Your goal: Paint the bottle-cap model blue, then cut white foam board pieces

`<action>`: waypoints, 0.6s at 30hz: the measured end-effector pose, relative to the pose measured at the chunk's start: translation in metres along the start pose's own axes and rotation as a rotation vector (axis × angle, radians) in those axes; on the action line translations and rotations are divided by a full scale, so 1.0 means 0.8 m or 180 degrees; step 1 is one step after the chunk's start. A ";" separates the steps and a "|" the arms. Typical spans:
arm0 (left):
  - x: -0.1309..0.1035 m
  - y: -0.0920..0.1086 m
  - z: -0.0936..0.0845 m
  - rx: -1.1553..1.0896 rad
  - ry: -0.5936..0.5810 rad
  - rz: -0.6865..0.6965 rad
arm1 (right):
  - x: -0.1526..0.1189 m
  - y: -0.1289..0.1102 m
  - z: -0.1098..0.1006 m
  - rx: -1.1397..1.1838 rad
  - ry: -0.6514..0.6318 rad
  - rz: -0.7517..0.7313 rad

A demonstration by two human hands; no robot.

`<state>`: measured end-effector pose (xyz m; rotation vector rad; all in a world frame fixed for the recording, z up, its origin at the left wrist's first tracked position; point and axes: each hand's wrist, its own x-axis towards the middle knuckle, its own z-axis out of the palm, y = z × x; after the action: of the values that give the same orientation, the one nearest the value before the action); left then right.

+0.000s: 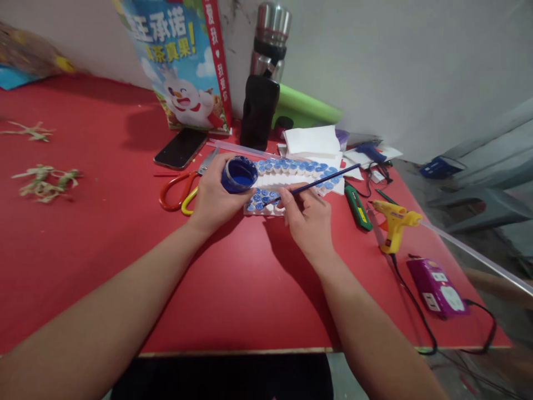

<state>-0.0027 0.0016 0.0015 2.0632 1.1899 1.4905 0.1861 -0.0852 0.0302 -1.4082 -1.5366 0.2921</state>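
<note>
My left hand (214,194) is wrapped round a small jar of dark blue paint (240,174), tilted so its open mouth shows. My right hand (307,215) pinches a thin blue paintbrush (327,178); its tip touches or hovers just over a blue-topped piece near the front row, which one I cannot tell. Beneath both hands lies a white tray (272,181) with rows of small round pieces. Many pieces have blue tops, while a few at the front beside my right fingers are white. My left hand and the jar hide part of the tray's left end.
Scissors (170,191) and a phone (181,148) lie left of the tray. Behind stand a printed bag (187,72), a black bottle (259,111) and a steel flask (272,33). To the right are a green cutter (358,208), a yellow glue gun (395,222) and a purple power socket (437,286) with cables.
</note>
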 end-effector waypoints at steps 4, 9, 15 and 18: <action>0.000 0.002 -0.001 -0.0010 -0.0037 -0.0051 | -0.002 0.001 0.000 0.0122 0.0064 0.0018; 0.000 0.004 -0.001 -0.0024 -0.0044 -0.0115 | -0.002 0.001 0.000 0.0098 0.0009 -0.0016; 0.000 0.003 -0.001 -0.0017 -0.0069 -0.0159 | -0.001 0.002 0.002 0.0155 -0.0025 0.0002; 0.000 0.004 -0.001 -0.0023 -0.0072 -0.0149 | -0.003 0.001 0.001 0.0282 0.0011 0.0040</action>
<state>-0.0022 -0.0001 0.0038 2.0279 1.2140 1.4442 0.1853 -0.0864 0.0282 -1.3488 -1.4947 0.3608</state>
